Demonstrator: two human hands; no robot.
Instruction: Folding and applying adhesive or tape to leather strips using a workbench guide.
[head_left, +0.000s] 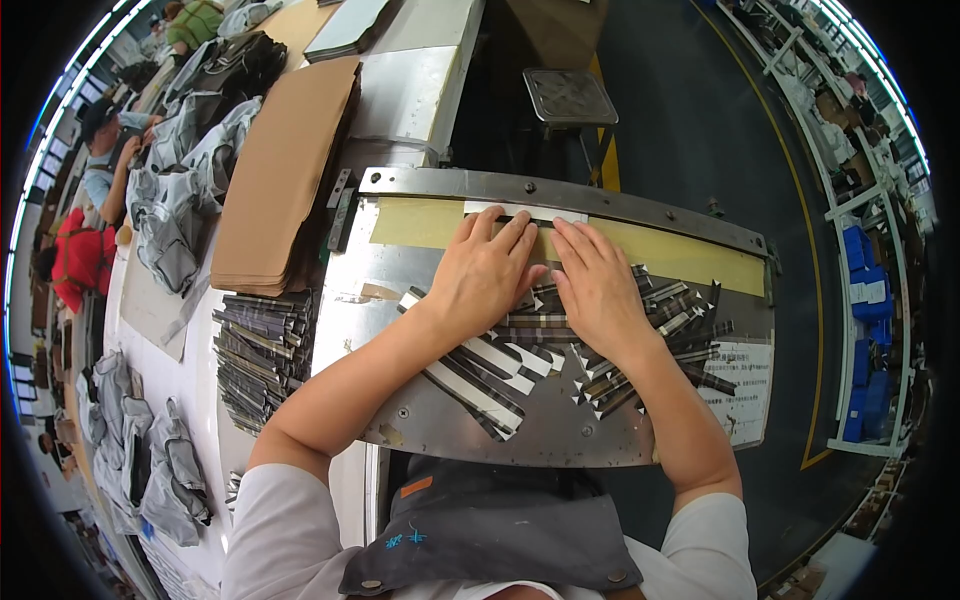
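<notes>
My left hand [478, 275] and my right hand [606, 290] lie side by side, palms down, on a metal worktop [350, 320]. Both sets of fingers are stretched forward, pressing on a thin dark strip [543, 223] and a white strip [550, 212] along a steel bar [650, 211]. The fingertips partly cover these strips. A yellow band [410, 222] runs along the bar's near side. Loose plaid strips [540, 333] lie below and between the hands, several under my right wrist. White-faced strips [500, 362] are near my left forearm.
Bundled plaid strips [262, 345] and a brown cardboard stack [285, 170] occupy the table at left. Grey fabric pieces [165, 240] lie farther left, by co-workers [105, 150]. A stool [570, 97] stands beyond the bar. Blue bins [868, 305] sit on right-hand shelving.
</notes>
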